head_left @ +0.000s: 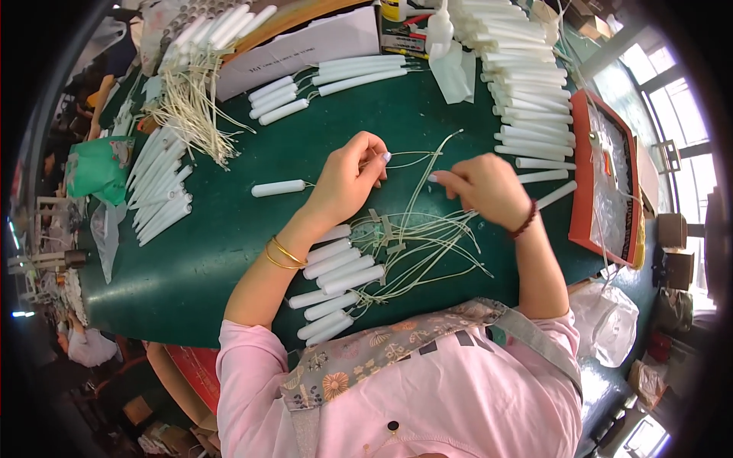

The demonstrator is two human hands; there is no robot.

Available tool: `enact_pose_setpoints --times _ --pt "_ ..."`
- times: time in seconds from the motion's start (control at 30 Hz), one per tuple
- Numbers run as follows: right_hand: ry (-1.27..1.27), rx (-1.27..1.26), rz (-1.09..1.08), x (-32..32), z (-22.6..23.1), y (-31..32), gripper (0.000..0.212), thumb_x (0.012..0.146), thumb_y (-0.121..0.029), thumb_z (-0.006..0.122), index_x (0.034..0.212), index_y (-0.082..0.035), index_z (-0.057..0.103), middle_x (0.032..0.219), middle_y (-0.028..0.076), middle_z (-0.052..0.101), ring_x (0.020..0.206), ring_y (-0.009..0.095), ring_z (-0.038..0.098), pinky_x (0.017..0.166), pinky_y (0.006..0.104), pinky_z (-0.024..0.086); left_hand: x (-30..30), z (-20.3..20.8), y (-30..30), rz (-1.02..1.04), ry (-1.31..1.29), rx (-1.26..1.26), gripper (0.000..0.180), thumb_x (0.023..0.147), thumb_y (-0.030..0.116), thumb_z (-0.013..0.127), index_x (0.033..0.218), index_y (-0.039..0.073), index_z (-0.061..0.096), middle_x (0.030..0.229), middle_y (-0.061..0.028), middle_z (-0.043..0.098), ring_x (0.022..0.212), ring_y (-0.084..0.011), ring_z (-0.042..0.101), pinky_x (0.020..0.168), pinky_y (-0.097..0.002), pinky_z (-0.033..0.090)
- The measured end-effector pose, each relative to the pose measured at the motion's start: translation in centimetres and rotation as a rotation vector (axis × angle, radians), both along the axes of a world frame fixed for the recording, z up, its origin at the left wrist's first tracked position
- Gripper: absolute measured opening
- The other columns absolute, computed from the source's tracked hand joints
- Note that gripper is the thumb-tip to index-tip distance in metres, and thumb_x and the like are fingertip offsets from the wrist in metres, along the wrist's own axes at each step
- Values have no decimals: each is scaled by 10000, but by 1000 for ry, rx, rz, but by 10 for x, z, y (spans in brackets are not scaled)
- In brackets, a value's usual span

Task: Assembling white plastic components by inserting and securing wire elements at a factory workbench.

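My left hand (351, 179) is closed in a pinch on a pair of thin pale wires (412, 156). A single white tube (279, 188) lies to its left, and a short wire runs from it toward that hand. To the right, my right hand (479, 187) hovers over the green table with its fingers curled and its thumb pointing left; what it holds, if anything, I cannot make out. Below both hands lies a group of white tubes (353, 280), their long pale wires (427, 248) spread loosely to the right, with small grey pieces among them.
A long stack of white tubes (527, 91) lines the right side, beside a red-orange tray (582, 164). More tubes (363, 76) and a bundle of wires (195, 122) lie at the back and left. A white bottle (439, 34) stands at the far edge of the green table (206, 252).
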State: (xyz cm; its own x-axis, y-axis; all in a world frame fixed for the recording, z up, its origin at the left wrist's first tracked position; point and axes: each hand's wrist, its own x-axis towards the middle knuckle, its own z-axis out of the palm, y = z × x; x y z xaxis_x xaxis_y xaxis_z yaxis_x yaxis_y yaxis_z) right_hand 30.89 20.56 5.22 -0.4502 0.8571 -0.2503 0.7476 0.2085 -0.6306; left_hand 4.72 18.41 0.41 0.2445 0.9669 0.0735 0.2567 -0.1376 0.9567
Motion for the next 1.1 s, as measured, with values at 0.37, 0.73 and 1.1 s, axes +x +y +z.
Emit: enact_pose_setpoints --times 0.37,0.73,1.1 --pt "480 -311 -46 -42 -36 -15 556 1140 -365 514 731 -8 636 618 0 572 532 76 536 526 259 433 -4 14 -1 -176 105 46 101 1029 67 679 1087 -4 638 908 -39 695 834 -109 670 784 -261 558" --pt "153 -210 267 6 3 -5 283 1078 -230 589 1001 -23 764 762 49 715 641 120 627 636 292 529 -10 14 10 64 -189 -2 90 1036 79 681 1046 1 636 865 -25 679 773 -87 649 714 -250 558" --pt "688 -229 -253 0 -10 18 192 1017 -167 731 1081 13 744 871 15 732 747 39 598 673 203 482 10 15 5 16 10 96 63 974 41 750 1011 -4 726 844 -26 703 768 -93 655 705 -243 544"
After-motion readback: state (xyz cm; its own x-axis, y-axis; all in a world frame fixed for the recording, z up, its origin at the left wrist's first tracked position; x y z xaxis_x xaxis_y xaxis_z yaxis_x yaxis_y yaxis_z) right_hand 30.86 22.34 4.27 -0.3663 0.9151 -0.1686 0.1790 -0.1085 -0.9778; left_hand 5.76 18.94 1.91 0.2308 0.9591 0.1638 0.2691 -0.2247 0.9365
